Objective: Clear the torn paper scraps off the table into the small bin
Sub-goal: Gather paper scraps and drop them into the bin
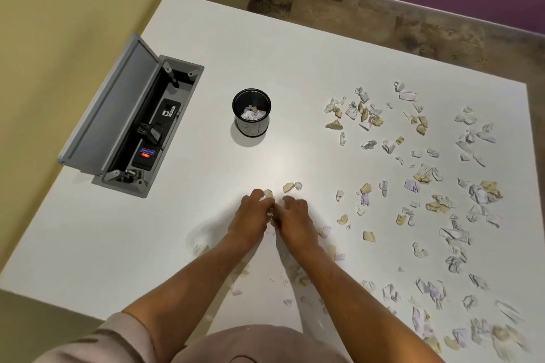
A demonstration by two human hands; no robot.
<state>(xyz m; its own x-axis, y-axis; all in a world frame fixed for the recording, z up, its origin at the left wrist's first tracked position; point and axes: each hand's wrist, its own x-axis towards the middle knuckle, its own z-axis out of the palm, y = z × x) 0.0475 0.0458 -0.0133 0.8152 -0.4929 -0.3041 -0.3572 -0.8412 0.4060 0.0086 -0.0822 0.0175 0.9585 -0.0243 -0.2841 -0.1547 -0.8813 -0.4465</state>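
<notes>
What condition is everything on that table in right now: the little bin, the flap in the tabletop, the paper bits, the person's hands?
Small bin: upright, open-topped, a few scraps already inside.
Cable box lid: flipped open, sockets exposed.
Paper scraps: torn and crumpled, mostly scattered over the table's right side.
Left hand: fingers curled, gathering scraps.
Right hand: fingers curled, gathering scraps against the left.
</notes>
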